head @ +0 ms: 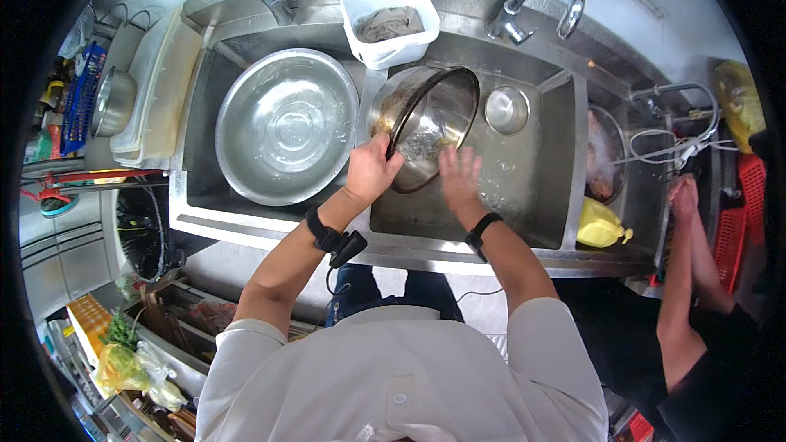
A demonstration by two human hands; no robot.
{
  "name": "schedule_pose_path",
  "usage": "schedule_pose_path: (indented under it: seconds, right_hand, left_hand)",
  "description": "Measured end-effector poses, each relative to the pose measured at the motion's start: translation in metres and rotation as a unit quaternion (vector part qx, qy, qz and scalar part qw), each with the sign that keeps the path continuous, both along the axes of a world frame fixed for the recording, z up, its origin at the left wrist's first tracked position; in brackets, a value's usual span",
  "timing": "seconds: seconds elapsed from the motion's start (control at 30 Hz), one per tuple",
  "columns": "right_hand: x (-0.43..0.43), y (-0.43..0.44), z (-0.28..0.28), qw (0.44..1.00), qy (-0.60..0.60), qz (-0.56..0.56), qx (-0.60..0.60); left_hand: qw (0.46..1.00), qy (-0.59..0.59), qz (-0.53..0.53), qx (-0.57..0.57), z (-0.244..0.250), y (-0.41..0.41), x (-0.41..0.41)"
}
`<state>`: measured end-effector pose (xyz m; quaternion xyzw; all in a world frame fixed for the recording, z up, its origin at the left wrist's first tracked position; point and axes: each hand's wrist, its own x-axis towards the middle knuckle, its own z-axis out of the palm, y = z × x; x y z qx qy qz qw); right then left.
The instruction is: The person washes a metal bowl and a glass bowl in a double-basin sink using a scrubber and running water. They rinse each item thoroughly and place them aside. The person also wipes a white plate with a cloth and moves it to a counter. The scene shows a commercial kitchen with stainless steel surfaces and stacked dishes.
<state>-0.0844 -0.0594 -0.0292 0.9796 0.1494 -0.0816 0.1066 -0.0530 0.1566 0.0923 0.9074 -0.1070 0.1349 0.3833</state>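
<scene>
My left hand [373, 167] grips the dark rim of a stainless steel bowl [424, 135], thumb on the inner side. The bowl is tilted on its side over the middle sink basin [540, 196], with brownish stains on its outer wall. My right hand [460, 173], blurred, is at the bowl's lower right edge with its fingers extended, holding nothing that I can see. Whether the fingertips touch the bowl I cannot tell. Shallow water with bubbles covers the basin floor. Right of the bowl stands a small round metal container [506, 110].
A large metal basin [287, 178] occupies the left sink. On the divider stands a white tub [393, 52] with a grey cloth [390, 24]. Faucets [513, 21] line the back. At right are a yellow bottle [599, 224] and a co-worker's hands [683, 196] by another basin.
</scene>
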Motion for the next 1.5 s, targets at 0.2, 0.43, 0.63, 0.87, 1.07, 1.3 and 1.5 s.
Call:
schedule_pose_path:
  seconds: [0.2,0.43,0.63,0.87,1.07,1.3,1.5]
  right_hand:
    - [0.028,-0.004,-0.010,0.848,0.325,-0.296,0.296]
    - [0.037,0.052,-0.032,0.159,0.313,-0.331,0.876]
    - [0.013,0.084,0.010,0.295,0.280,-0.468,0.785]
    - [-0.031,0.145,0.014,0.449,0.151,-0.392,0.788]
    - [-0.075,0.197,-0.011,0.516,0.088,-0.410,0.747]
    - [-0.179,0.195,0.001,0.468,-0.075,-0.491,0.731]
    - [-0.329,0.104,-0.022,0.281,-0.127,-0.553,0.774]
  left_hand:
    - [0.981,-0.079,-0.061,0.163,0.039,0.009,-0.049]
    - [0.941,-0.171,-0.135,0.259,0.069,0.011,-0.087]
    - [0.948,-0.136,-0.080,0.275,0.071,0.051,-0.112]
    - [0.964,-0.132,-0.025,0.230,0.066,0.132,-0.138]
    - [0.967,-0.141,-0.083,0.196,0.083,0.183,-0.156]
    - [0.982,-0.040,-0.182,0.041,0.098,0.178,-0.184]
    - [0.910,-0.059,-0.394,0.118,0.090,0.039,-0.241]
